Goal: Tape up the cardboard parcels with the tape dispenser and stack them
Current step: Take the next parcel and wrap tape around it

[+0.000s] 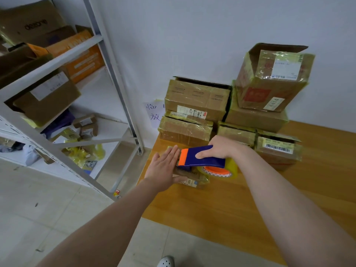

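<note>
The right grip [221, 147] curls round the blue-and-orange tape dispenser [200, 160] atop a small brown cardboard parcel [189, 180] at the wooden desk [231, 209] edge — the left grip [163, 168] presses flat on it, fingers straight.

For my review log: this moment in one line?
taping | right hand grips tape dispenser | left hand presses small parcel | stacked parcels behind

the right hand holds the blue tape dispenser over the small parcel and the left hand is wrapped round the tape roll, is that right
Not the left hand: it lies flat, fingers straight, against the small parcel, not round the tape roll. The right hand does hold the blue tape dispenser over that parcel. The head view shows it.
</note>
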